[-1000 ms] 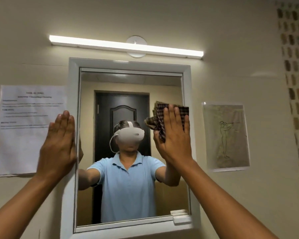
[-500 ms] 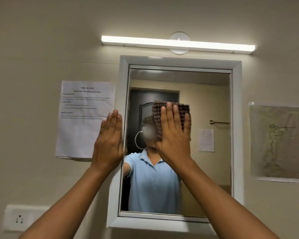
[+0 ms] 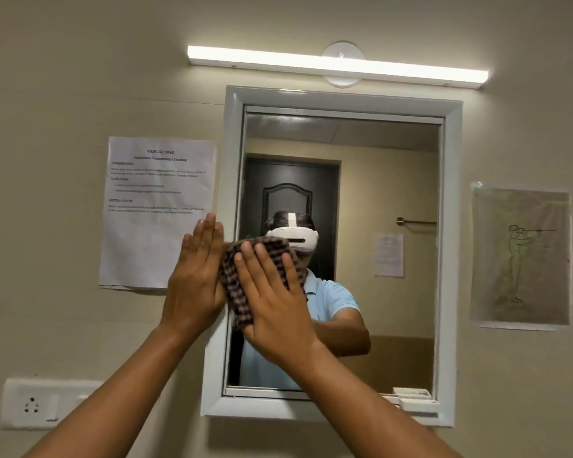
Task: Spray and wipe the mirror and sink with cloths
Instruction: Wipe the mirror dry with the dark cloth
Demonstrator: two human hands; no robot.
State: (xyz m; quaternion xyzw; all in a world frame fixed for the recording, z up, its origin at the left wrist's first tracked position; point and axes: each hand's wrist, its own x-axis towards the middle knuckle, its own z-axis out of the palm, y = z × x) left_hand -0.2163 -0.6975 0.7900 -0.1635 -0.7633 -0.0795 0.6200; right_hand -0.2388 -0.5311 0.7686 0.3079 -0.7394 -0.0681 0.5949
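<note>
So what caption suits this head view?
Right hand presses a checked cloth on the mirror; left hand braces its frame.

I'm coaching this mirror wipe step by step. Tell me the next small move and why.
Probably sweep the checked cloth rightward across the glass. The right hand presses it flat at the mirror's left edge, beside the left hand braced on the frame, so the right side lies unwiped.

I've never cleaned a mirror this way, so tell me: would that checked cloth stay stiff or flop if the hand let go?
Probably floppy: the checked cloth bunches in soft folds under the right hand. It looks light, so it would likely drop off the mirror once released, since only the flat palm seems to pin it there.
</note>
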